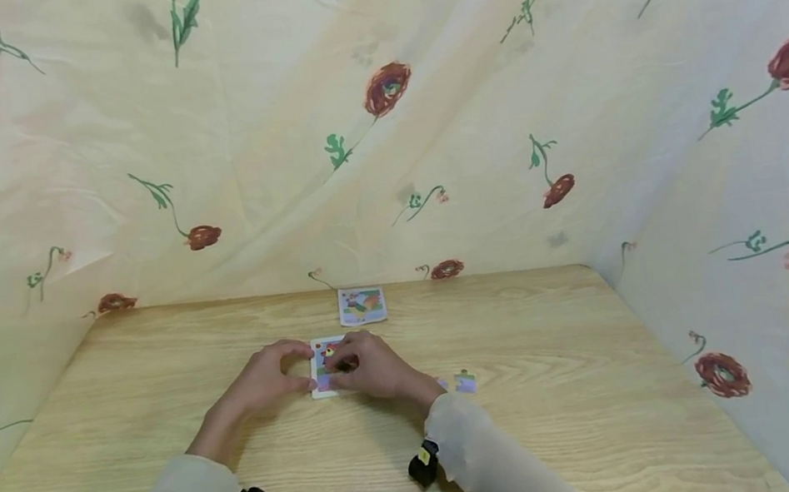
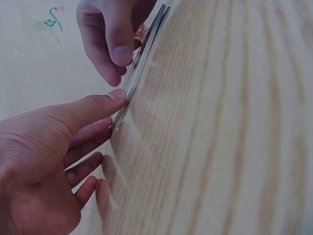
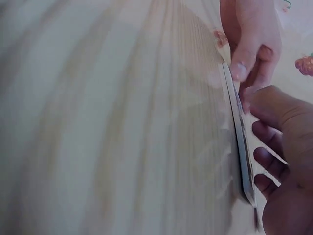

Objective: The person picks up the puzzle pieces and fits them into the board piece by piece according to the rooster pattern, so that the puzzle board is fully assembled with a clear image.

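A small jigsaw puzzle board [image 1: 322, 384] with a white border and a colourful animal picture lies flat on the table. My left hand [image 1: 265, 378] grips its left side, thumb at the near corner and fingers round the far one; the left wrist view shows this thumb [image 2: 110, 98] right at the board's edge. Over the picture, my right hand [image 1: 374, 366] bends its fingers and thumb downward, covering the board's right part. No piece shows between its fingertips. In the right wrist view the right thumb [image 3: 269, 103] reaches over the board's thin edge [image 3: 239, 142].
Behind the board lies a second colourful picture card [image 1: 362, 306], near the table's back edge. A loose puzzle piece [image 1: 465, 381] lies to the right, with another partly hidden by the right wrist. Flowered cloth [image 1: 293, 168] hangs behind and beside the wooden table [image 1: 578, 422].
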A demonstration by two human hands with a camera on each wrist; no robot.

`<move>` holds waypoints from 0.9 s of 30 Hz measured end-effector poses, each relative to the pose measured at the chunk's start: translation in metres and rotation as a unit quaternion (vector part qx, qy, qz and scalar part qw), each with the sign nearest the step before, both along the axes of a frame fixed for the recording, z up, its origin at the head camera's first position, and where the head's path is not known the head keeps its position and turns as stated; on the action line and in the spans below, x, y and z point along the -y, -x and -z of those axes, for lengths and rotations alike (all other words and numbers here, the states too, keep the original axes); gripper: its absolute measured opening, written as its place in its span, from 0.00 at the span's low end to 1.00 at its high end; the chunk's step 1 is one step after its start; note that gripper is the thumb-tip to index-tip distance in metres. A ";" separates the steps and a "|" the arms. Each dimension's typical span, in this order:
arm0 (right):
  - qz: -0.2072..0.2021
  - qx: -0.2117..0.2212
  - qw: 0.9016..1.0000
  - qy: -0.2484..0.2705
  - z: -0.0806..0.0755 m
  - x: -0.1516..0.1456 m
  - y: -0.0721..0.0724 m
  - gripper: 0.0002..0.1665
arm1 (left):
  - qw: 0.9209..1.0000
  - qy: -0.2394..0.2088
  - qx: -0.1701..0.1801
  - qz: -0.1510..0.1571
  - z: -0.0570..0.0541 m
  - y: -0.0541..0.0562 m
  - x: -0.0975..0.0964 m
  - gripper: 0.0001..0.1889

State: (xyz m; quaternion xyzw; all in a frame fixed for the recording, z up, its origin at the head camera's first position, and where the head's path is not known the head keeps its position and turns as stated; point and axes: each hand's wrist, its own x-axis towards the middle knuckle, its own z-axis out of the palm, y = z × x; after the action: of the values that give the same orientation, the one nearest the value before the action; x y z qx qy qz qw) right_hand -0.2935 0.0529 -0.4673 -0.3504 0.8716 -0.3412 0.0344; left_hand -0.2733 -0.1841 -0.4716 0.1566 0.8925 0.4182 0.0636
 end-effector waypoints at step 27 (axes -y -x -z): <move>0.105 -0.017 0.993 0.051 -0.017 -0.142 -0.037 0.11 | 1.000 0.001 0.004 -0.006 0.000 -0.001 -0.002 0.24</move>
State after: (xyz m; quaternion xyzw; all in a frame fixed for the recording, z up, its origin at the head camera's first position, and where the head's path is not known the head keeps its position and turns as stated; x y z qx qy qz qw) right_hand -0.2567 0.1954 -0.4503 -0.2643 0.8854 -0.3808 -0.0345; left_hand -0.2721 -0.1825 -0.4715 0.1493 0.8938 0.4179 0.0643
